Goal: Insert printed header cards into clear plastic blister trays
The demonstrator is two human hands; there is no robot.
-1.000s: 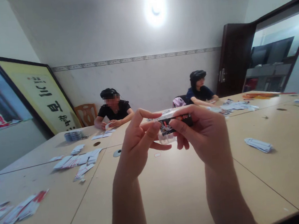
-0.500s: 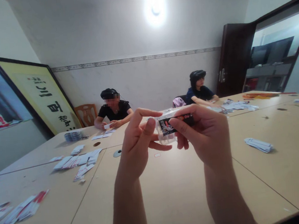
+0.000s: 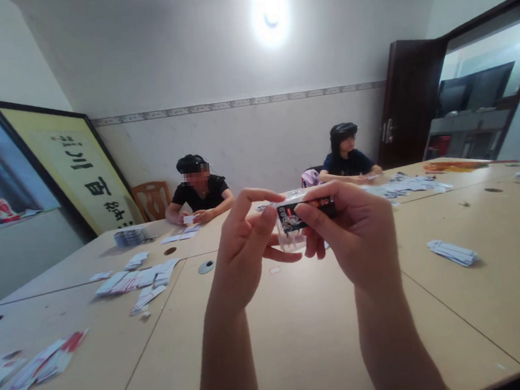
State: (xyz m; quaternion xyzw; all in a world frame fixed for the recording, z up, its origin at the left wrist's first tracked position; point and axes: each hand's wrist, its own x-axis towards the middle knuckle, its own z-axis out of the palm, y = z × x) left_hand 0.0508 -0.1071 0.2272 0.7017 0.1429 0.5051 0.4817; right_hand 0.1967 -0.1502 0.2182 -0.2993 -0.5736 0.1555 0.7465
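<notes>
Indoor rm, pale wall in bkgd, wood-look table below the grip. Up off the table, btwn both hands: small clear plastic container w/ black printed panel across front; attached or loose, can't tell. L hand closed lightly on its L end: index fingertip on top, thumb at panel's edge, another finger beneath. R hand closed round the R end: thumb on panel, index along top, other fingers curled below. Left of grip, scattered white paper strips; right of it, folded white bundle. Beyond grip, across table: to the left, person in black top w/ small white item; to the right, person in dark top near loose papers.
</notes>
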